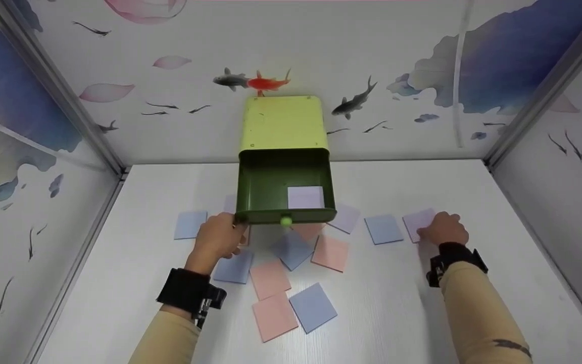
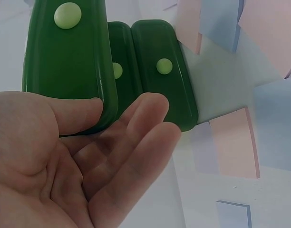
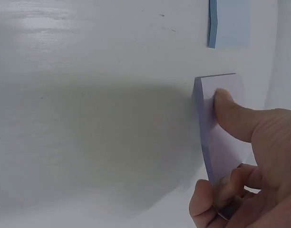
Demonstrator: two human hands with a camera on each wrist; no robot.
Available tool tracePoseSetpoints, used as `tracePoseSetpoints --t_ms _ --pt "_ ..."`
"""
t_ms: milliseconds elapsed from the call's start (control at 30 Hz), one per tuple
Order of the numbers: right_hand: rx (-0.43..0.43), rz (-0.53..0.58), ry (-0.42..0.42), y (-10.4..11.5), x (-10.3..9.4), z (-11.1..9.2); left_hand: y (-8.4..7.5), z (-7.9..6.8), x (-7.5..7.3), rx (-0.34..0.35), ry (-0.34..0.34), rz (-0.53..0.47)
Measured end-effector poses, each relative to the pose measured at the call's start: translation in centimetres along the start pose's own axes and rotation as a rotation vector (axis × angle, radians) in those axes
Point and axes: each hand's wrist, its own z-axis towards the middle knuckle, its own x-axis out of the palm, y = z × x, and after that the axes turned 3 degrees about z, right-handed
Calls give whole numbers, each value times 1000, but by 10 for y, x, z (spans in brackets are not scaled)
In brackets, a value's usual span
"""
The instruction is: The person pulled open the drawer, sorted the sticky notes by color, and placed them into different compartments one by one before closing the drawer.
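Note:
My left hand (image 1: 217, 237) grips the front left corner of the pulled-out top drawer (image 1: 265, 217) of a small green cabinet (image 1: 283, 124). In the left wrist view the thumb presses on the dark green drawer front (image 2: 67, 57), with the other fingers curled beneath and partly hidden. Inside the drawer lies a light purple sticky-note pad (image 1: 305, 197). At the right of the table, my right hand (image 1: 445, 230) holds another purple sticky-note pad (image 1: 415, 222). The right wrist view shows the thumb on this pad's top face (image 3: 221, 147) and fingers bent at its near edge.
Blue pads (image 1: 383, 230) and pink pads (image 1: 275, 316) lie scattered on the white table (image 1: 382, 303), some overlapping. A purple pad (image 1: 345, 218) lies partly under the drawer. Two lower drawers (image 2: 164, 90) are closed. Printed walls (image 1: 170, 136) enclose the table's back and sides.

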Motion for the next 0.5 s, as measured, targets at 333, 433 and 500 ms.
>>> tracePoseSetpoints --t_ms 333,433,500 --pt "-53 10 -18 -12 -12 -8 -1 -1 -1 12 -2 4" --pt "-76 9 -14 -13 -17 -11 -1 -1 -1 8 -4 3" --pt "-91 7 -16 -13 -20 -11 -1 -1 0 7 -3 3"
